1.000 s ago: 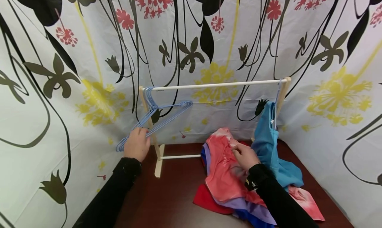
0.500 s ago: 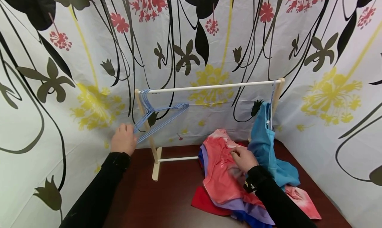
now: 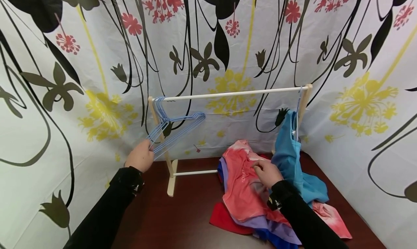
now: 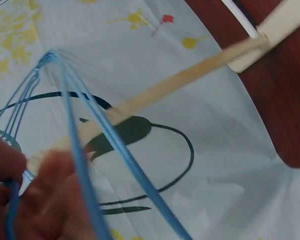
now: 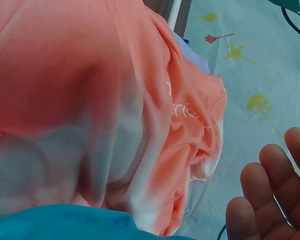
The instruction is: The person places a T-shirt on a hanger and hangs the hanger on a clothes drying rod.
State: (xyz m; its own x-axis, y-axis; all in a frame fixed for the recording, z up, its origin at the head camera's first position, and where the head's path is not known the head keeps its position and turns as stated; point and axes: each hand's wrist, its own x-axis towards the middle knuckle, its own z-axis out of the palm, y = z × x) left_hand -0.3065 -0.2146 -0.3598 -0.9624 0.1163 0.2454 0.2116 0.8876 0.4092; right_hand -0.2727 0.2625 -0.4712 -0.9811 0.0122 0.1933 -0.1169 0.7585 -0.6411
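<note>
The left hand (image 3: pixel 140 156) has its grip closed around the lower ends of a bunch of blue wire hangers (image 3: pixel 172 127), several, too tangled to count, hooked on one wooden rack (image 3: pixel 232 93) above the grip. The right hand (image 3: pixel 267 173) rests released on one pink shirt (image 3: pixel 242 187). One teal garment (image 3: pixel 290 158) hangs beside it. The right wrist view alone shows the straightened fingers (image 5: pixel 262 197) just off the cloth.

Head view downward; wrist views close.
</note>
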